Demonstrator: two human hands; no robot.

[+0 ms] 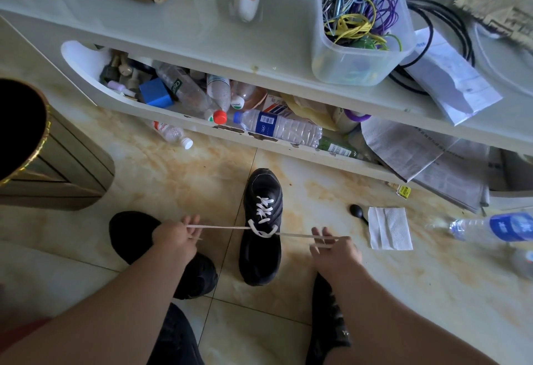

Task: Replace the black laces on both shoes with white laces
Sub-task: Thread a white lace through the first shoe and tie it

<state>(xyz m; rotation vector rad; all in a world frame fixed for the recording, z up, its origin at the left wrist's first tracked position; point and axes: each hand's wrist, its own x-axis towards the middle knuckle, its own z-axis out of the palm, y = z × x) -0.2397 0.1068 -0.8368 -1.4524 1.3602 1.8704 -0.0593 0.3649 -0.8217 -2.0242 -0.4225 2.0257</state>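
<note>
Currently, the laced shoe (262, 229) stands at lower centre of the frame on the tiled floor (178, 174), toe pointing up the frame. A white lace (263, 211) crosses its eyelets in several rows and forms a loose first knot at the top; no black lace is visible on it. Judged from this, threading on this shoe is complete and only the tying remains.

The second shoe (135, 235) lies to the left, partly hidden behind the left hand and forearm; its lacing cannot be seen, so its status cannot be told.

Both lace ends run out level from the knot, taut. The left hand (173, 239) pinches the left end between curled fingers, well apart from the shoe. The right hand (334, 249) grips the right end, with two fingers extended upward.

A white tissue (389, 227) lies at right; a bin (43, 148) stands at left.
</note>
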